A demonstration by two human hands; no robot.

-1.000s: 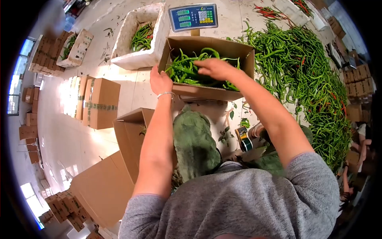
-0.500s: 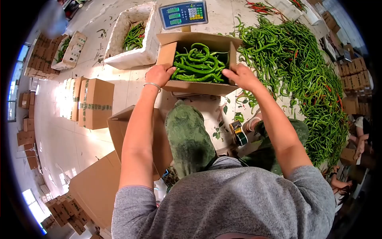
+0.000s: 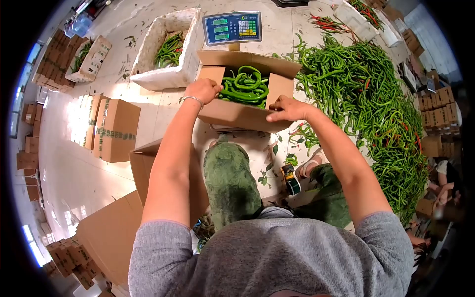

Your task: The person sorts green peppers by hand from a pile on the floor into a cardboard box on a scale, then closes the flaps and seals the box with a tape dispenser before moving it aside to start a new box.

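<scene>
A cardboard box (image 3: 237,115) with its top flaps unfolded holds long green chili peppers (image 3: 246,89). My left hand (image 3: 202,91) is at the box's near left corner, its fingers closed on the cardboard beside the left flap (image 3: 212,74). At the near right corner, my right hand (image 3: 291,108) has its fingers bent over the front edge, with the thumb on the outside. The right flap (image 3: 280,89) leans inward over the peppers. Just behind the box stands a digital scale display (image 3: 232,28).
A large heap of green chilies (image 3: 366,94) covers the floor to the right. White foam boxes (image 3: 143,74) stand at the back left. Taped cartons (image 3: 116,129) and an open carton (image 3: 143,171) are on the left. A tape dispenser (image 3: 291,179) lies near my foot.
The right flap has tipped inward over the peppers. My right hand has moved left and toward me along the box edge; my left hand has shifted slightly right. The view has tilted a little.
</scene>
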